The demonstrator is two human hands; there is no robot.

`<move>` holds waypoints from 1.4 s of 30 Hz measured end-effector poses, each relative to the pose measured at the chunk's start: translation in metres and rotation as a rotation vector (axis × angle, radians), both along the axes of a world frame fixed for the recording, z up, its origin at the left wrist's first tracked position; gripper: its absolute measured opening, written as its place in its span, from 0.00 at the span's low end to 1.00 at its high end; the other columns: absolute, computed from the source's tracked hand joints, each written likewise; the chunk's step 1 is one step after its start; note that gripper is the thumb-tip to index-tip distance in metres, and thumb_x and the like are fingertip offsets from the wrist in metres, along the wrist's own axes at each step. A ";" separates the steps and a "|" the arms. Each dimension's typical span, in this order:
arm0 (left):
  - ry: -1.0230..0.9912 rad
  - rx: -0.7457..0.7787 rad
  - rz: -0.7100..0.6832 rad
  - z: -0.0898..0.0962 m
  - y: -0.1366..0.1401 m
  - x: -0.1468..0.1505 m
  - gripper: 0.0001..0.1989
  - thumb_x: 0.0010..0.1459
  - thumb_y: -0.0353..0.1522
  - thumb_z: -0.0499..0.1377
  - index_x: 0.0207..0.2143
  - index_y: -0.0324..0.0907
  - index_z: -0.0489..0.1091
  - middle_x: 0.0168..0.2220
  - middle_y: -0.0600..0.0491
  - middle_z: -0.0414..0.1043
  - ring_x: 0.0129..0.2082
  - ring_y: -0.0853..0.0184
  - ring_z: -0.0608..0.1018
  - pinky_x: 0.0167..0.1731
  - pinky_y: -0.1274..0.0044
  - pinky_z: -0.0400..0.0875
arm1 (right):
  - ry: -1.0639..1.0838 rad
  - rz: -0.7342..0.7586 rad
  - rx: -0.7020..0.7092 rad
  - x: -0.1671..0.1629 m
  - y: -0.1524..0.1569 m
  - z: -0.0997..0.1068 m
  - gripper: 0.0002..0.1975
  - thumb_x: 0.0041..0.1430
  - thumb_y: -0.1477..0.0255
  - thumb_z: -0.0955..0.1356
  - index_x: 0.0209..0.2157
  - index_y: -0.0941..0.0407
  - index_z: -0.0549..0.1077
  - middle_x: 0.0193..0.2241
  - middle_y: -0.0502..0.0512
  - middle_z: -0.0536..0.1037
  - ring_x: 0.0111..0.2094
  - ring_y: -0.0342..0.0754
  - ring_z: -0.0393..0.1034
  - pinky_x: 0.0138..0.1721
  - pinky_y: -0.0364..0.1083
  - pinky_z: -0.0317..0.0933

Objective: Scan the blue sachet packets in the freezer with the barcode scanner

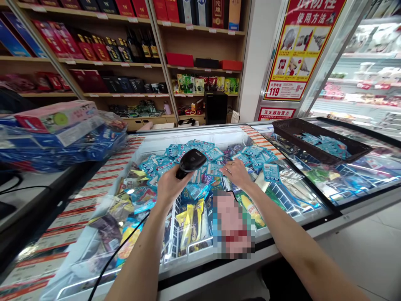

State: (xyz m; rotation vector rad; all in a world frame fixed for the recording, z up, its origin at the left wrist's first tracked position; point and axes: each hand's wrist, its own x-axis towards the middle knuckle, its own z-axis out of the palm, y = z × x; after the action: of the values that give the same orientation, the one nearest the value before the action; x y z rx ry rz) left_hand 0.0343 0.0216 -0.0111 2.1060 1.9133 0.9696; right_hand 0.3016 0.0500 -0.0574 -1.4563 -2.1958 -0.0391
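My left hand (169, 186) is wrapped round the handle of a black barcode scanner (191, 162), whose head points away over the freezer. From the scanner a black cable runs down to the lower left. With bent fingers, my right hand (237, 172) pinches the right edge of a small blue packet (214, 169). Many similar blue packets (163, 164) lie in a loose spread on the freezer's glass top (150, 144), on both sides of my hands. One of them, a blue packet (271, 172), lies apart to the right of my right hand.
A dark plastic basket (354, 155) with blue packets stands on the freezer at right. Plastic-wrapped boxes (62, 129) are piled at left. Ice creams (191, 221) show beneath the glass. A blurred-out pink object (233, 223) lies near the front edge. Shelves (125, 65) stand behind.
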 end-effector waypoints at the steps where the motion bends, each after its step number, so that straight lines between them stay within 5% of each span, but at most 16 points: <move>1: 0.005 0.000 -0.002 0.000 -0.001 0.001 0.26 0.51 0.55 0.54 0.39 0.44 0.73 0.30 0.50 0.75 0.30 0.61 0.75 0.25 0.78 0.57 | 0.017 -0.023 0.013 0.001 0.000 0.000 0.23 0.67 0.56 0.58 0.39 0.56 0.77 0.40 0.59 0.79 0.47 0.54 0.68 0.56 0.54 0.50; 5: 0.028 -0.007 -0.010 0.002 -0.003 0.004 0.26 0.51 0.54 0.54 0.40 0.44 0.74 0.30 0.50 0.76 0.30 0.60 0.75 0.24 0.77 0.55 | 0.026 0.005 -0.002 -0.002 0.001 -0.002 0.24 0.62 0.56 0.64 0.53 0.57 0.70 0.51 0.60 0.74 0.51 0.57 0.64 0.51 0.52 0.55; 8: 0.034 -0.011 -0.018 0.002 -0.004 0.004 0.26 0.51 0.54 0.54 0.38 0.44 0.74 0.29 0.50 0.76 0.29 0.61 0.75 0.23 0.77 0.54 | -0.008 0.014 -0.060 -0.005 0.005 -0.003 0.30 0.57 0.57 0.68 0.57 0.57 0.66 0.48 0.61 0.75 0.50 0.58 0.64 0.50 0.53 0.56; 15: 0.023 -0.008 -0.022 0.001 -0.003 0.004 0.26 0.51 0.55 0.54 0.38 0.44 0.74 0.29 0.50 0.76 0.28 0.62 0.75 0.23 0.78 0.55 | 0.086 -0.081 -0.099 0.000 0.005 0.002 0.37 0.46 0.54 0.74 0.54 0.59 0.69 0.46 0.64 0.73 0.50 0.58 0.65 0.51 0.53 0.57; 22: -0.006 0.000 -0.036 0.000 -0.003 0.005 0.26 0.50 0.54 0.55 0.38 0.43 0.74 0.29 0.51 0.75 0.28 0.62 0.75 0.24 0.78 0.56 | 0.315 -0.276 -0.021 0.010 0.010 -0.001 0.20 0.58 0.58 0.67 0.47 0.57 0.70 0.44 0.62 0.74 0.48 0.57 0.67 0.48 0.51 0.60; 30: -0.058 0.004 -0.104 -0.005 -0.001 0.006 0.25 0.51 0.54 0.55 0.36 0.42 0.74 0.25 0.52 0.73 0.25 0.65 0.71 0.24 0.78 0.56 | 0.705 -0.178 -0.061 0.018 0.017 -0.012 0.12 0.58 0.62 0.63 0.28 0.54 0.61 0.22 0.48 0.64 0.24 0.44 0.59 0.26 0.43 0.54; 34: -0.061 -0.016 -0.127 -0.006 0.000 0.006 0.25 0.51 0.53 0.55 0.35 0.41 0.74 0.24 0.52 0.72 0.24 0.66 0.71 0.23 0.78 0.56 | 0.749 -0.140 -0.054 0.017 0.018 -0.014 0.12 0.56 0.62 0.64 0.27 0.53 0.59 0.21 0.46 0.62 0.22 0.42 0.57 0.24 0.42 0.51; 42: -0.109 -0.045 -0.192 -0.003 -0.004 0.012 0.25 0.51 0.53 0.56 0.37 0.42 0.74 0.24 0.51 0.73 0.24 0.64 0.72 0.23 0.78 0.57 | 0.776 -0.153 -0.105 0.015 0.019 -0.019 0.12 0.58 0.60 0.63 0.35 0.55 0.65 0.28 0.53 0.73 0.28 0.47 0.67 0.29 0.45 0.61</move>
State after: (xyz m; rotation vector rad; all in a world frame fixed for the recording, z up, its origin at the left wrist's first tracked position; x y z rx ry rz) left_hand 0.0461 0.0178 -0.0137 2.1180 1.6320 0.9686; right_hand 0.3164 0.0685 -0.0764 -1.3771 -1.4702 0.5098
